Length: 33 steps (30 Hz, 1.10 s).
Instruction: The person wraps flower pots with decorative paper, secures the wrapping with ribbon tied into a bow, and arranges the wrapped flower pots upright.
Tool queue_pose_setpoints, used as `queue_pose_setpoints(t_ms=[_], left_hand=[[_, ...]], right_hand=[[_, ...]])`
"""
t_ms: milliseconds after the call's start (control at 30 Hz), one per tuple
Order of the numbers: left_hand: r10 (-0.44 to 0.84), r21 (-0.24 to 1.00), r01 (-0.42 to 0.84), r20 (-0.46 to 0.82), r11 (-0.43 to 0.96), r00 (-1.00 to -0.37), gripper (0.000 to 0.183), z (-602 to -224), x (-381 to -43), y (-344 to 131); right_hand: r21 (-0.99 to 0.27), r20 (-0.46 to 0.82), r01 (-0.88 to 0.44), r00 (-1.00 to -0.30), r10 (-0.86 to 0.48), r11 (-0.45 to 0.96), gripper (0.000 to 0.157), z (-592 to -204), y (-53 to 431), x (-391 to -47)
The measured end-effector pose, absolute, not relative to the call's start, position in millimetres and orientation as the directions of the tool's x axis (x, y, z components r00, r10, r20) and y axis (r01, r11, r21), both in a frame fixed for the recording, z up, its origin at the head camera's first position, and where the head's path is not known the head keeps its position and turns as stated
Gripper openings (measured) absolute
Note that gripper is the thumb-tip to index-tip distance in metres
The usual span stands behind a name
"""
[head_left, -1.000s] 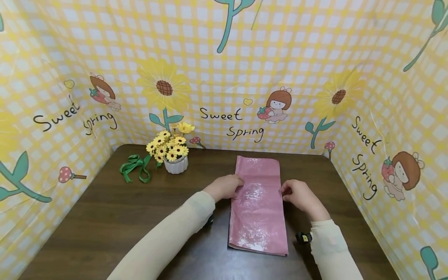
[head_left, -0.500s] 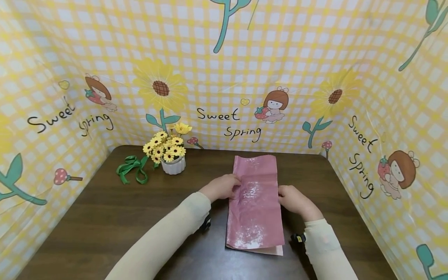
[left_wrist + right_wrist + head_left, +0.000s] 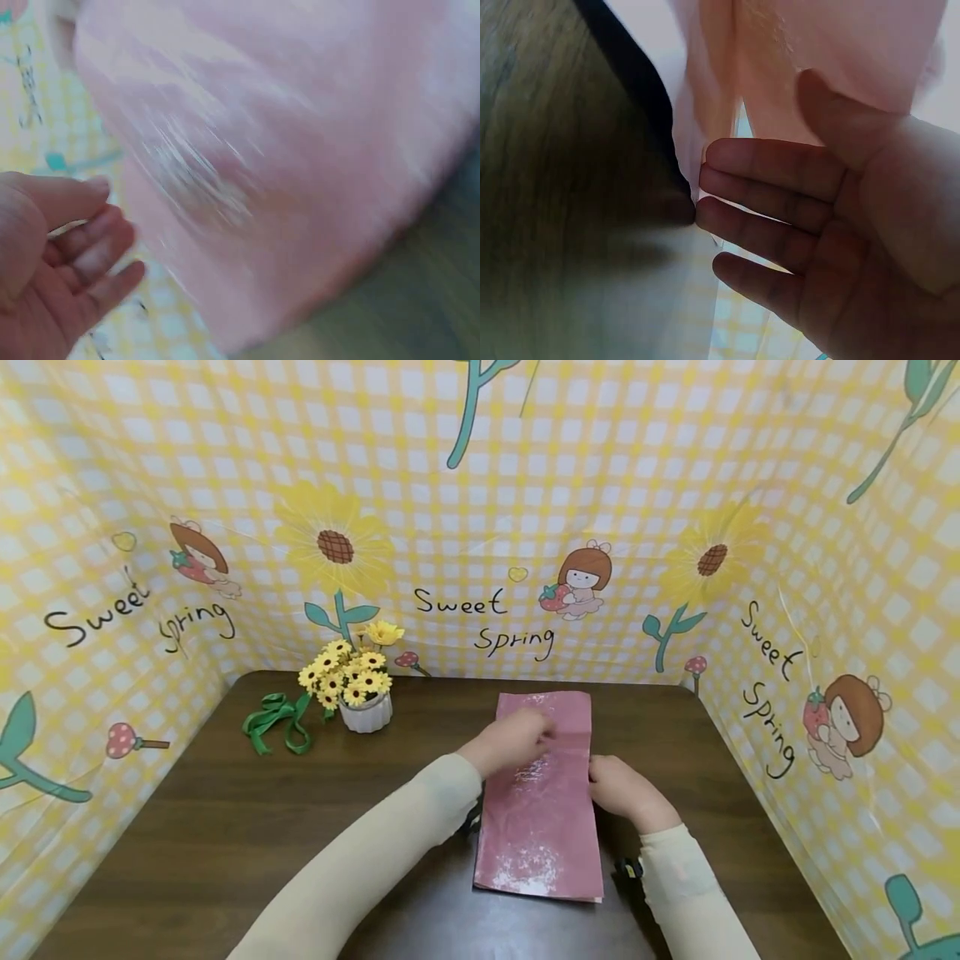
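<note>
A long folded piece of pink paper with white glossy patches lies lengthwise on the table, its layers slightly parted at the lower right corner. Over its upper half is my left hand, fingers loosely bent. The left wrist view shows that hand with nothing between thumb and fingers, beside the blurred paper. At the paper's right edge is my right hand, its fingertips partly hidden. Straight fingers reach to the edge of the paper in the right wrist view, the thumb held apart from them.
A white pot of yellow flowers stands at the table's back left. Beside it lies a looped green ribbon. A yellow checked cloth hangs around the back and sides of the brown table.
My left hand has moved from the paper's left edge rightward over its top. The paper's lower right corner lifted, then settled lower. My right hand stays at the right edge.
</note>
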<state>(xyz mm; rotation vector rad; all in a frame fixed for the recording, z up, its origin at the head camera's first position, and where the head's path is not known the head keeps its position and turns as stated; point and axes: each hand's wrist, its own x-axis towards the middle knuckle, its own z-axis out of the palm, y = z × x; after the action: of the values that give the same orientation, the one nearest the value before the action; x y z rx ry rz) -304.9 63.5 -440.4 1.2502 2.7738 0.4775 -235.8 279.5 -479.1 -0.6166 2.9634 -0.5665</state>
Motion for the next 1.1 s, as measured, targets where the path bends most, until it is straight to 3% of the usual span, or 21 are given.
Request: queue_pose_setpoints(t_ms=[233,433,600,700,867,1033,1100], left_hand=[[0.854,0.137,0.878,0.204,0.459,-0.478,0.021,-430,-303,104],[0.876,0.035,0.886,0.137,0.462,-0.462,0.027,-436,-301,115],[0.856,-0.066,0.856,0.124,0.512,-0.503,0.024,-433,-297,116],[0.813,-0.049,0.820,0.173,0.570,-0.555,0.022,-421,-295,109],[0.663,0.178,0.706,0.248,0.685,-0.706,0.031,-391,-289,91],[0.481,0.429,0.514,0.192,0.743,-0.855,0.039,-365,-284,68],[0.428,0.483,0.451,0.166,0.750,-0.889,0.038,-356,-285,55]], right_hand=[[-0.338,0.042,-0.393,-0.914,-0.404,0.855,0.015,-472,277,-235],[-0.352,0.013,-0.369,-0.921,-0.390,0.860,0.019,-471,276,-233],[-0.383,-0.015,-0.345,-0.925,-0.379,0.857,0.012,-474,274,-230],[-0.377,-0.007,-0.368,-0.916,-0.400,0.850,0.015,-474,271,-229],[-0.320,0.020,-0.437,-0.890,-0.455,0.841,0.012,-473,268,-229],[-0.306,-0.002,-0.438,-0.887,-0.461,0.845,0.003,-472,266,-226],[-0.312,-0.020,-0.415,-0.896,-0.443,0.855,0.007,-472,264,-226]])
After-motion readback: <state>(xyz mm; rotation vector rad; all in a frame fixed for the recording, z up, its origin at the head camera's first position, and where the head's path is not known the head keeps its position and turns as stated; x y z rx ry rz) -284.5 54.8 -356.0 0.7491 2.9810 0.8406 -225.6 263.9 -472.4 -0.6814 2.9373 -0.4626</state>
